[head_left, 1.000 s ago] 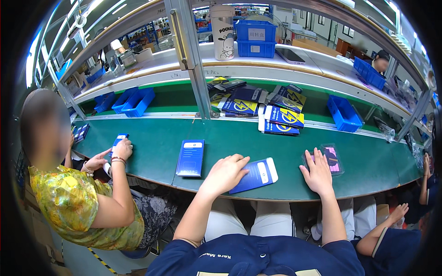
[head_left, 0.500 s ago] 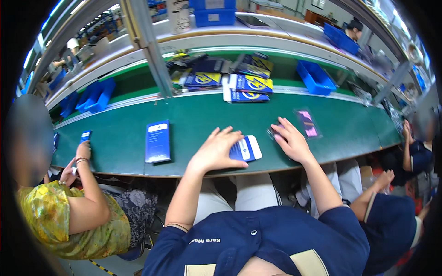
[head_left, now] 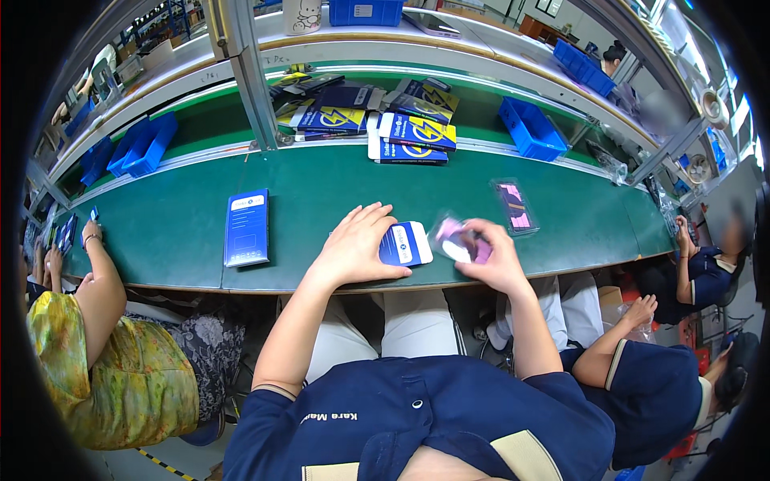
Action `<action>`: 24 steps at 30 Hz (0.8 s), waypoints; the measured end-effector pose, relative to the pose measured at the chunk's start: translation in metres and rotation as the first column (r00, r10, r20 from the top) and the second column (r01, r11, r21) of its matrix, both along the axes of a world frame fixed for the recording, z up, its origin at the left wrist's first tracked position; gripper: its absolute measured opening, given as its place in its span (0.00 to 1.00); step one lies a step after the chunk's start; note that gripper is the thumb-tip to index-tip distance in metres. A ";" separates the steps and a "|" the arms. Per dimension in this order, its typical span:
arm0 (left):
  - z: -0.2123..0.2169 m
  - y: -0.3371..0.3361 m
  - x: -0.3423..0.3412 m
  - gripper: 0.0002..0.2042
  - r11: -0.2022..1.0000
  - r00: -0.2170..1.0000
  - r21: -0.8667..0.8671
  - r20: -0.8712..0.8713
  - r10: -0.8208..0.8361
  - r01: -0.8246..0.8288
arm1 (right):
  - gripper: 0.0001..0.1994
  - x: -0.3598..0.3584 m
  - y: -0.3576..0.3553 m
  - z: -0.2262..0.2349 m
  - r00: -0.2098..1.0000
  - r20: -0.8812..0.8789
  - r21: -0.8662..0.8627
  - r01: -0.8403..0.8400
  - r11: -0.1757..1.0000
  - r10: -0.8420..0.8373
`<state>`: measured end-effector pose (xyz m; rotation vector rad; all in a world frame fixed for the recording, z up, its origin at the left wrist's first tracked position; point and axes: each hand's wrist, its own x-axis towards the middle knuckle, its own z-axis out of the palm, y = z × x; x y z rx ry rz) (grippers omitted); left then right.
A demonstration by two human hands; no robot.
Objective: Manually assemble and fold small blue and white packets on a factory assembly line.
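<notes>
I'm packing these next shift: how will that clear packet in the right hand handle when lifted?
The clear packet looks thin and glossy, so it is probably light and a bit slippery. The right hand pinches it off the green belt by its edge, and it blurs, so it may flex rather than stay stiff. Being flat, it is unlikely to roll.

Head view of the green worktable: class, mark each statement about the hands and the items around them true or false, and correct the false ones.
1. The left hand lies flat on a blue box. True.
2. The right hand is empty. False: it holds a clear packet with a pink insert.
3. A second blue box lies on the green table to the left. True.
4. The blue bin at upper right sits on the floor. False: it sits on the shelf behind the table.
</notes>
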<state>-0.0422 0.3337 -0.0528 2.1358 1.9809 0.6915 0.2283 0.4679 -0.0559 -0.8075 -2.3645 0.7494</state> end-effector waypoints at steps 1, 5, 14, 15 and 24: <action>0.002 0.000 0.001 0.42 1.000 1.000 0.007 -0.011 -0.025 0.025 | 0.29 0.001 0.000 0.005 0.986 0.070 0.058 -0.153 0.987 0.149; 0.001 0.005 0.008 0.41 0.988 0.991 0.077 -0.017 -0.134 0.135 | 0.30 -0.017 -0.011 -0.001 0.923 -0.024 -0.103 -0.385 0.917 0.384; 0.016 0.005 0.040 0.46 0.792 0.845 0.547 0.530 -0.076 -0.271 | 0.25 -0.066 -0.044 0.043 0.712 -0.701 -0.683 -0.660 0.314 -0.028; 0.009 0.005 0.045 0.45 0.759 0.832 0.566 0.551 -0.060 -0.320 | 0.20 -0.079 -0.054 0.047 0.689 -0.715 -0.694 -0.675 0.252 -0.123; 0.021 -0.012 0.036 0.11 0.798 0.155 0.482 0.875 -0.458 -0.361 | 0.06 -0.122 -0.069 0.017 0.679 -0.659 0.314 -0.142 0.939 0.323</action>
